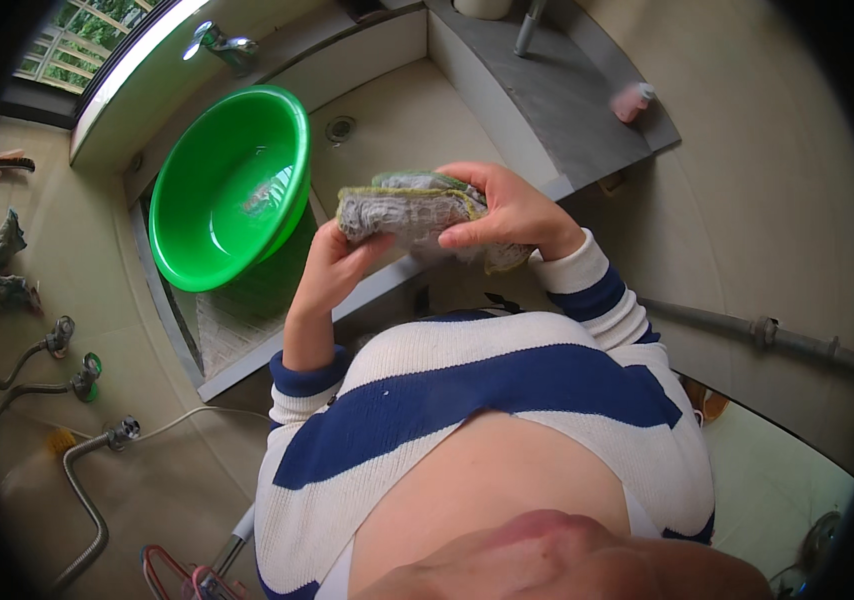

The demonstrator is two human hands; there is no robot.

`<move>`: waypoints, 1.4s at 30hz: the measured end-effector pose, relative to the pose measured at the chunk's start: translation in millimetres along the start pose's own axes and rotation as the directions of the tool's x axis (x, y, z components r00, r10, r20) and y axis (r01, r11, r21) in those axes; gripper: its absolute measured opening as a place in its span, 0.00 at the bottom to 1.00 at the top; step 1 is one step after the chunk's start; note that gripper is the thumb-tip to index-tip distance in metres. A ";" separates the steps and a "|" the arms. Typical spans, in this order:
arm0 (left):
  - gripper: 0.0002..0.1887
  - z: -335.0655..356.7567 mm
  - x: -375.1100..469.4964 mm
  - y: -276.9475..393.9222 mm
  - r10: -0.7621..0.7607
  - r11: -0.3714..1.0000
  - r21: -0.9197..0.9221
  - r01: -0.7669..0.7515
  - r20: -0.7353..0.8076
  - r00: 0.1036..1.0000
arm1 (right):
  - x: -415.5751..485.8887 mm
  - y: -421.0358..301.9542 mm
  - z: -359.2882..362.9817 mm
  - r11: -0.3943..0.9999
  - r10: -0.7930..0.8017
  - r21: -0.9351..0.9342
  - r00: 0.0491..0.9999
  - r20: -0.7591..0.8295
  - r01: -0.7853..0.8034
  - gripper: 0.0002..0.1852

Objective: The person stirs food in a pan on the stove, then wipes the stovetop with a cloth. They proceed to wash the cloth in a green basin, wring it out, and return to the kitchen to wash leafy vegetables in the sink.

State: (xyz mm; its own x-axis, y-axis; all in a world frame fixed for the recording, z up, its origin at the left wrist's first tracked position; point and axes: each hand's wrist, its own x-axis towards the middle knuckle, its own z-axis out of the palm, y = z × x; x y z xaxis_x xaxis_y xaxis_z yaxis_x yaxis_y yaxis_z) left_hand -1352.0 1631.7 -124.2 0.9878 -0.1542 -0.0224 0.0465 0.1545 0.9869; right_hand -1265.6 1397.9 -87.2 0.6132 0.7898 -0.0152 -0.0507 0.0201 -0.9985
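A grey cleaning cloth (404, 214) with yellow-green stitched edges is folded in layers between my two hands, above the front edge of the sink. My left hand (341, 259) grips its lower left end, thumb lying along the underside. At the other end my right hand (509, 210) pinches the cloth, with the thumb in front and the fingers behind the top fold. Just left of the cloth, a green plastic basin (198, 202) stands tilted in the sink. A little clear liquid or wet sheen shows on its bottom.
The tiled sink (404, 112) has a round drain (341, 130) and a chrome faucet (224, 45) behind it. A pink bottle (631, 103) stands on the grey ledge (547, 97). Hoses with valves (86, 377) and hanging rags (3, 259) line the left wall.
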 end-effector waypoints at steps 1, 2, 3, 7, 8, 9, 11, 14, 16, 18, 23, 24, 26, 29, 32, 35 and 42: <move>0.10 14.1 4.2 -1.9 0.060 0.998 0.032 -0.059 -0.045 0.997 | -11.5 1.9 -5.4 0.995 -0.016 -0.097 1.000 -0.011 0.015 0.28; 0.09 29.0 6.7 -1.6 0.099 0.995 0.006 -0.099 -0.059 0.993 | -23.8 3.7 -10.6 0.981 -0.032 -0.193 0.999 -0.022 0.027 0.27; 0.10 43.2 8.3 -1.1 0.128 0.992 0.029 -0.127 -0.052 0.990 | -36.2 5.8 -15.2 0.957 -0.050 -0.287 0.998 -0.027 0.040 0.26; 0.11 91.2 13.8 -6.4 0.187 0.964 0.188 -0.186 0.012 0.982 | -89.7 22.9 -31.7 0.821 -0.141 -0.569 0.949 -0.283 -0.048 0.20; 0.11 104.1 13.6 -6.4 0.180 0.960 0.213 -0.182 0.029 0.983 | -103.2 36.8 -40.7 0.718 -0.263 -0.696 0.912 -0.314 -0.033 0.16; 0.12 117.1 13.3 -7.2 0.173 0.955 0.235 -0.179 0.046 0.984 | -119.6 43.3 -48.2 0.736 -0.252 -0.675 0.901 -0.352 -0.058 0.15; 0.12 143.5 13.8 -10.4 0.163 0.968 0.187 -0.168 0.039 0.986 | -152.0 49.9 -61.8 0.769 -0.228 -0.631 0.878 -0.422 -0.104 0.14; 0.12 176.0 16.0 -24.2 0.163 0.974 0.150 -0.172 0.075 0.984 | -203.2 48.3 -75.9 0.895 -0.014 -0.411 0.912 -0.410 -0.172 0.10; 0.14 188.1 10.7 -28.9 0.122 0.981 0.139 -0.131 0.072 0.990 | -236.7 43.9 -86.3 0.970 0.059 -0.201 0.934 -0.353 -0.137 0.10; 0.15 197.0 10.5 -36.9 0.101 0.986 0.121 -0.113 0.105 0.989 | -275.8 37.7 -93.6 0.991 0.106 0.110 0.941 -0.320 -0.074 0.14; 0.18 239.9 12.8 -41.5 0.025 0.979 -0.201 0.023 0.234 0.972 | -291.5 68.2 -86.9 0.494 -0.042 0.810 0.939 -0.340 0.316 0.24; 0.18 247.5 15.3 -42.7 0.007 0.966 -0.252 0.057 0.245 0.970 | -287.4 73.3 -77.3 0.419 0.190 0.854 0.889 -0.416 0.310 0.24; 0.18 260.4 24.3 -45.7 -0.018 0.942 -0.316 0.109 0.277 0.961 | -301.8 138.4 -77.7 0.583 0.243 0.740 0.797 -0.553 0.336 0.27; 0.18 263.1 37.4 -52.9 -0.117 0.953 -0.251 0.169 0.211 0.971 | -307.2 175.6 -59.0 0.768 0.215 0.609 0.816 -0.537 0.198 0.32; 0.16 253.1 50.9 -64.9 -0.297 0.852 -0.404 0.334 0.153 0.943 | -313.6 173.9 -54.2 0.620 0.308 0.743 0.793 -0.525 0.252 0.30; 0.17 246.8 65.4 -75.0 -0.347 0.794 -0.456 0.401 0.202 0.916 | -327.9 168.4 -78.2 0.506 0.257 0.760 0.770 -0.585 0.409 0.29; 0.18 238.1 87.6 -63.8 -0.340 0.768 -0.419 0.485 0.375 0.862 | -301.0 122.8 -84.8 0.737 0.273 0.495 0.467 -0.841 0.459 0.29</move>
State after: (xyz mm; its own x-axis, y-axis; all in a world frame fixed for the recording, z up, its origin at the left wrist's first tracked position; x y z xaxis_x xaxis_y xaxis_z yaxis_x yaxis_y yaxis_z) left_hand -1303.8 1376.0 -151.1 0.7803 -0.5514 -0.2951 0.5770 0.4528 0.6798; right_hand -1389.6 1110.6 -209.7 0.9355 -0.1407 -0.3241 -0.1461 0.6812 -0.7174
